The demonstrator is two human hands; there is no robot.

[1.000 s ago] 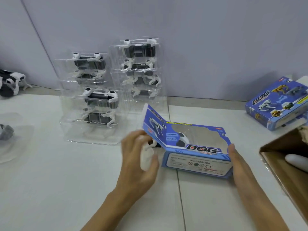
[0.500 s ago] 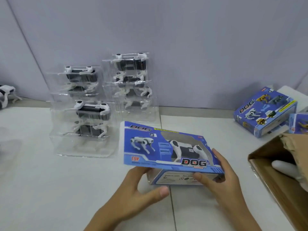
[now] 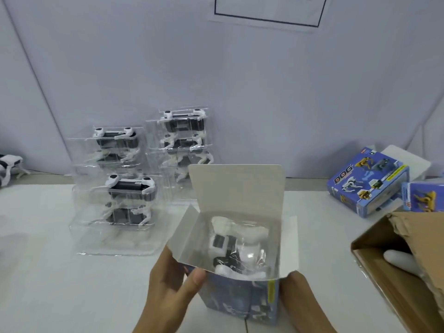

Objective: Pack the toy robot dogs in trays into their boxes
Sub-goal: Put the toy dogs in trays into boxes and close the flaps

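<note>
Blue box (image 3: 240, 299) stands on end between both hands, its flaps open; the left hand (image 3: 168, 282) pinches its near side flap, the right hand (image 3: 300, 296) grips its other side. The trayed dog (image 3: 237, 246) sits inside, just beyond the left fingertips. Closing the flaps carelessly could snag the tray's edge.

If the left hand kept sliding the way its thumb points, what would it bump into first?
The left hand already grips the open blue box, thumb aimed rightward across its front. Going on, it would likely meet the right hand holding the far side, though depth is unclear.
</note>
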